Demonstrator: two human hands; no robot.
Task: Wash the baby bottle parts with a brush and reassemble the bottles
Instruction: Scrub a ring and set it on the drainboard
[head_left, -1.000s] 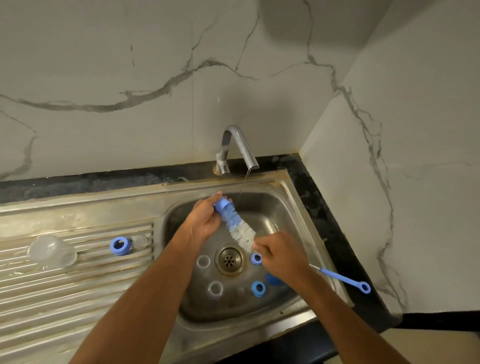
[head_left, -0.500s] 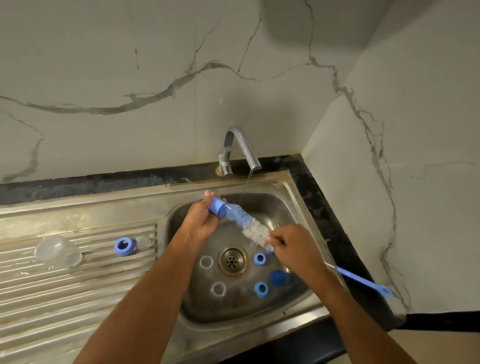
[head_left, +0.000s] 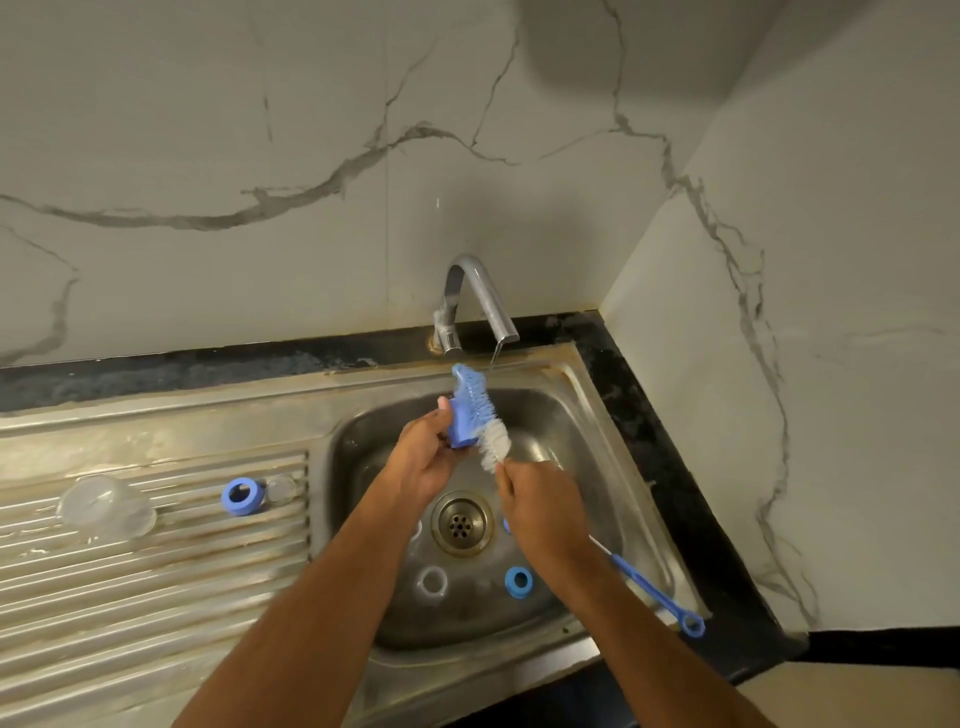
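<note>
No readable text, labels, brands or numbers anywhere (sink, tap, bottle parts and walls all unmarked).

Steel sink (head_left: 582, 395) near right, chrome tap (head_left: 470, 296) running at far rim, marble wall (head_left: 260, 156) behind, black desk (head_left: 649, 395) edging.

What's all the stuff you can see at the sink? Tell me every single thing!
Brush: one, blue and white bristles, blue handle, over the basin, poking through a blue part.
Blue part: one, blue, on the brush.
Blue rings: one on the drainboard, one in the basin.
Clear ring: one, in the basin.
Clear dome cap: one, on the drainboard.
Small clear piece: one, beside the drainboard ring.
Tap: one, silver, thin trickle running.
Sink: one, steel.
Wall: white marble.
Left hand: holds the blue part.
Right hand: grips the brush.
</note>
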